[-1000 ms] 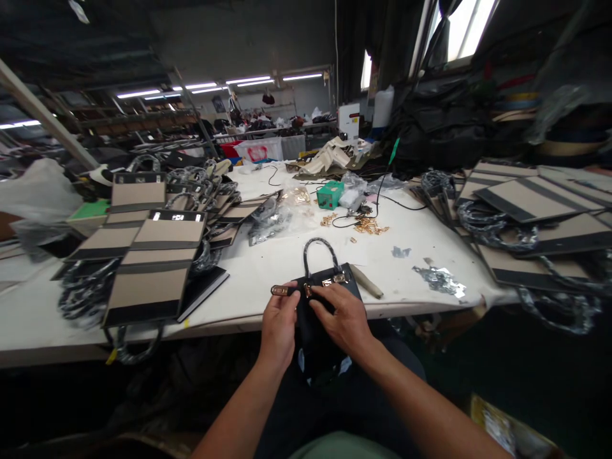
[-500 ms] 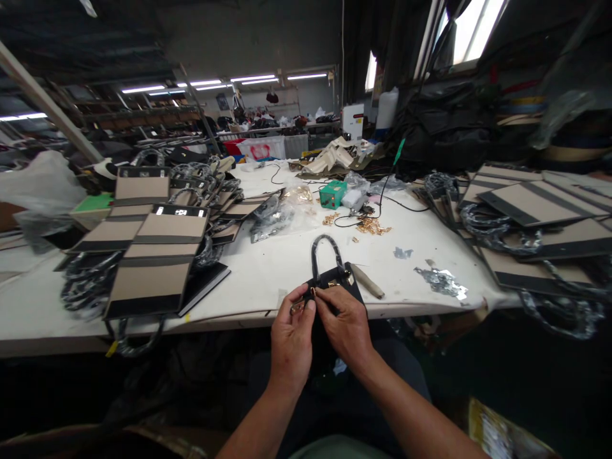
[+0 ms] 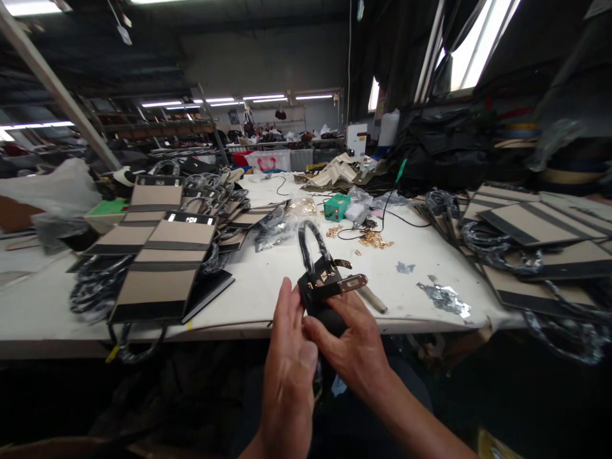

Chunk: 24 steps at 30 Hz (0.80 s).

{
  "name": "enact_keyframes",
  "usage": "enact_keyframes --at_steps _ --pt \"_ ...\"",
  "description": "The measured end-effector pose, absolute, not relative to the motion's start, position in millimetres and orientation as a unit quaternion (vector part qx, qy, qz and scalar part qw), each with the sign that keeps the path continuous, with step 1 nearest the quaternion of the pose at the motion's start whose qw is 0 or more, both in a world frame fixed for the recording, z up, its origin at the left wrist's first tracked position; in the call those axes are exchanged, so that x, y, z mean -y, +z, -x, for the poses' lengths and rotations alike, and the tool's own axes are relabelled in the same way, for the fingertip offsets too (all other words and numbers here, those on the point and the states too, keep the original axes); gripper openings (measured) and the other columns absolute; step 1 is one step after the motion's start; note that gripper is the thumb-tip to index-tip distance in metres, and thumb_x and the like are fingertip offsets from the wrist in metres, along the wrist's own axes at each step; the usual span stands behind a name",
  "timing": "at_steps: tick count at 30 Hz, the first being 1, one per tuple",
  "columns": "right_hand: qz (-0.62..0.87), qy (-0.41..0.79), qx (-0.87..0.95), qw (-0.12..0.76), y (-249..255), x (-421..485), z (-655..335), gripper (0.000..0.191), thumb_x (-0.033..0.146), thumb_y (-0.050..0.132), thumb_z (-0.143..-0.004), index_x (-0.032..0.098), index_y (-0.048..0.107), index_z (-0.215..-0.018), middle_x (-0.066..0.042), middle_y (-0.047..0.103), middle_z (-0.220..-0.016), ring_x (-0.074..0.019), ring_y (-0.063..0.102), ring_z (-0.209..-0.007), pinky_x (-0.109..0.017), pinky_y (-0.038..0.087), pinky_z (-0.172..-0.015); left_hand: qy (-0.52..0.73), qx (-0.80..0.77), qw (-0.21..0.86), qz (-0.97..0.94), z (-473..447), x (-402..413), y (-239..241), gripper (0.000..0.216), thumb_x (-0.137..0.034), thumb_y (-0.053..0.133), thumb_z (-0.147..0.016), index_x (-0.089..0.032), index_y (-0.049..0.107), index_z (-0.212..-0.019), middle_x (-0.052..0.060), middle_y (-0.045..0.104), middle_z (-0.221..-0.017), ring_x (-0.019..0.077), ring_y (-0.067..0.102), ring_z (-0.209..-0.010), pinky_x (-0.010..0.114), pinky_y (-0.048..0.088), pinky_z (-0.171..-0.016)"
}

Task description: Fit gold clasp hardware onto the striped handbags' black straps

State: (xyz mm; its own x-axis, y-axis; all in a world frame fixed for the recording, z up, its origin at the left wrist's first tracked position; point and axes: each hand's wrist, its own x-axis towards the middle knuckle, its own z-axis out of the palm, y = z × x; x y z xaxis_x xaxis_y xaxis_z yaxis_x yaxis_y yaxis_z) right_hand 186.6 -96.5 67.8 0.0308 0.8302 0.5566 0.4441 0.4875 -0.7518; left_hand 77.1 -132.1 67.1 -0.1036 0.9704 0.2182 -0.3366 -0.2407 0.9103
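A person's right hand (image 3: 356, 338) holds a black handbag (image 3: 329, 319) at the lower center of the frame, its grip pinching the bag between thumb and fingers, before a white counter (image 3: 258, 268). The left hand (image 3: 289, 370), its grip spread with fingers straight, rests along the bag's left side. A metal-plated strap (image 3: 354, 282) juts right, below a looped handle (image 3: 305, 252). Gold-toned fittings (image 3: 377, 240) lie right of center, near a green box (image 3: 336, 207); tan-and-black panels (image 3: 167, 274) crowd the left.
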Motion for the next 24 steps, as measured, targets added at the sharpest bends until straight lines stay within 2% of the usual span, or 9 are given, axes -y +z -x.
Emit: enact_keyframes --at_steps 3,6,8,12,14,17,21,24 --pt "0.450 0.188 0.673 0.556 87 102 -180 0.035 0.019 0.070 -0.083 0.028 0.072 -0.117 -0.005 0.070 -0.121 -0.0241 0.062 -0.116 -0.038 0.050 -0.103 0.662 -0.355 0.435 -0.496 -82 145 75 0.086 -0.053 0.063 -0.087 -0.028 0.024 -0.160 0.007 0.026 -0.166 0.0352 0.014 -0.154 0.052 0.012 -0.126" --pt "0.409 0.195 0.671 0.586 98 107 -177 0.035 0.015 0.062 -0.086 0.027 0.072 -0.117 -0.006 0.071 -0.117 -0.0235 0.064 -0.111 -0.036 0.051 -0.099 0.669 -0.357 0.399 -0.515 -84 157 85 0.093 -0.060 0.066 -0.084 -0.027 0.023 -0.160 0.008 0.027 -0.166 0.0376 0.017 -0.153 0.053 0.020 -0.125" --pt "0.389 0.220 0.666 0.597 104 106 -180 0.032 0.016 0.058 -0.087 0.026 0.073 -0.113 -0.005 0.072 -0.113 -0.0233 0.065 -0.106 -0.034 0.052 -0.095 0.675 -0.356 0.391 -0.513 -80 160 93 0.089 -0.058 0.067 -0.085 -0.032 0.026 -0.159 0.008 0.034 -0.163 0.0370 0.027 -0.151 0.052 0.030 -0.122" --pt "0.388 0.351 0.642 0.560 113 97 -195 0.027 0.025 0.054 -0.090 0.024 0.073 -0.110 -0.003 0.073 -0.105 -0.0240 0.065 -0.102 -0.032 0.052 -0.089 0.667 -0.358 0.393 -0.522 -55 148 108 0.064 -0.042 0.065 -0.091 -0.036 0.043 -0.151 0.009 0.054 -0.148 0.0344 0.051 -0.136 0.051 0.049 -0.108" --pt "0.391 0.424 0.613 0.541 116 90 -201 0.032 0.030 0.049 -0.093 0.023 0.071 -0.114 -0.003 0.073 -0.100 -0.0246 0.067 -0.097 -0.032 0.054 -0.083 0.687 -0.382 0.330 -0.524 -39 134 113 0.057 -0.037 0.067 -0.090 -0.034 0.050 -0.145 0.009 0.058 -0.143 0.0315 0.056 -0.130 0.047 0.052 -0.105" --pt "0.372 0.516 0.573 0.516 123 76 -209 0.036 0.035 0.046 -0.092 0.022 0.069 -0.116 -0.005 0.074 -0.092 -0.0243 0.068 -0.087 -0.030 0.054 -0.072 0.704 -0.435 0.169 -0.535 -19 117 118 0.056 -0.032 0.073 -0.085 -0.029 0.055 -0.138 0.008 0.058 -0.138 0.0272 0.057 -0.125 0.038 0.053 -0.100" --pt "0.322 0.605 0.566 0.458 143 60 -227 0.029 0.029 0.059 -0.080 0.017 0.074 -0.103 -0.006 0.074 -0.086 -0.0217 0.068 -0.078 -0.028 0.052 -0.068 0.618 -0.483 0.040 -0.619 -5 115 123 0.050 -0.032 0.072 -0.084 -0.028 0.059 -0.132 0.007 0.060 -0.131 0.0241 0.062 -0.109 0.037 0.052 -0.095" --pt "0.382 0.607 0.558 0.417 158 57 -245 0.026 0.032 0.067 -0.077 0.017 0.075 -0.096 -0.004 0.073 -0.082 -0.0179 0.065 -0.066 -0.025 0.050 -0.059 0.564 -0.485 -0.019 -0.668 -2 120 125 0.044 -0.032 0.070 -0.085 -0.028 0.062 -0.128 0.006 0.063 -0.127 0.0256 0.061 -0.110 0.040 0.048 -0.101"
